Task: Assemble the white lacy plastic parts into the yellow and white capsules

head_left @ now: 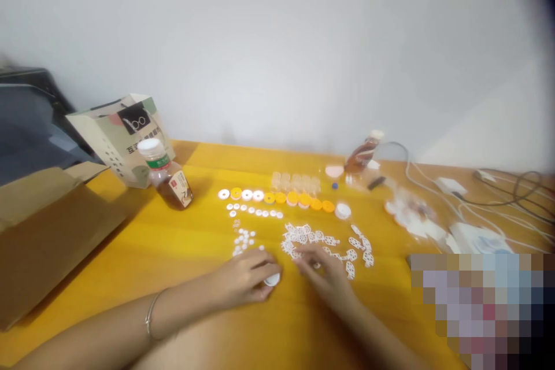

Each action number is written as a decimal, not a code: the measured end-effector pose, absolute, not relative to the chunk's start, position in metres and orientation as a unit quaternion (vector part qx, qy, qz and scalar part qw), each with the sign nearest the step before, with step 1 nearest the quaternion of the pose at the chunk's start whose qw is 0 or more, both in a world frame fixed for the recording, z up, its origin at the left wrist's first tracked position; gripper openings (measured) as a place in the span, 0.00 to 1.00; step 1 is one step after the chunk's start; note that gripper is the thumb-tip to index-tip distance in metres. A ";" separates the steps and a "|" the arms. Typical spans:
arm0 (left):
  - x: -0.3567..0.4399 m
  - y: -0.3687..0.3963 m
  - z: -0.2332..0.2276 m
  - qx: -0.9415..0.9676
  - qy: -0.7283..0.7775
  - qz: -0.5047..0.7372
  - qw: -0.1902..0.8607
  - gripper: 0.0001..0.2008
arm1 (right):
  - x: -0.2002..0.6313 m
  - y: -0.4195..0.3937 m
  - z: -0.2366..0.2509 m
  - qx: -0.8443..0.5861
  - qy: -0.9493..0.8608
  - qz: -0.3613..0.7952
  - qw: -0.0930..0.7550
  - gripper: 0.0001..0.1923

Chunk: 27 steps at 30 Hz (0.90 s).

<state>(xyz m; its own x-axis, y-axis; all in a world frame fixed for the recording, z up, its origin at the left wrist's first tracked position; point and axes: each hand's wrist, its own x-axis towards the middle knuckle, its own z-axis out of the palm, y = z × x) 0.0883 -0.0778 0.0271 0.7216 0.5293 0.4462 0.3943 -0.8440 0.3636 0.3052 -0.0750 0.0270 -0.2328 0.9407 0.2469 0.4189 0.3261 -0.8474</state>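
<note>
At the far left of the frame I see a cardboard box [47, 231] sitting on the yellow worktop [173, 254], with a dark bag [30, 121] behind it in the upper left. Just right of the box stands a printed paper bag [119, 136], and touching its front corner is a bottle [167, 176] of brown liquid with a white lid, tilted a little.

Lower down, my left hand [245, 277] lies near the bottom centre, a bracelet [151, 312] on its wrist. Its fingers curl around a small white cap [272, 280], gripping it against the worktop. Just above that hand is a loose cluster of tiny white discs [243, 240].

In the middle, a row of rings [277, 198] runs left to right, white ones first and then orange ones, ending in a white cap [342, 211]. Behind the row stands a line of pale clear cups [296, 182].

My right hand [323, 272] rests just right of the left one, fingers loosely bent and spread over a scatter of white lattice pieces [325, 243]; I cannot tell whether it pinches one.

Further right, a second bottle [362, 155] leans at the worktop's back edge. White cables [437, 196] and a plastic packet [411, 214] fill the right side. The lower right corner is blurred out.
</note>
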 end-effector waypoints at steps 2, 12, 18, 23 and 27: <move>0.088 -0.079 0.022 0.927 0.248 0.260 0.104 0.14 | 0.325 -0.061 0.035 -0.535 -0.699 0.200 0.431 0.13; 0.087 -0.082 0.022 0.945 0.227 0.219 0.092 0.16 | 0.408 -0.001 -0.003 -0.669 -0.650 -0.045 0.359 0.10; 0.087 -0.082 0.021 0.946 0.212 0.223 0.105 0.16 | 0.383 -0.009 -0.012 -0.623 -0.680 0.033 0.384 0.10; 0.089 -0.082 0.015 0.945 0.205 0.232 0.110 0.16 | 0.359 -0.015 -0.009 -0.599 -0.700 0.062 0.385 0.12; 0.091 -0.082 0.014 0.945 0.200 0.229 0.123 0.17 | 0.346 -0.017 -0.006 -0.586 -0.706 0.088 0.389 0.11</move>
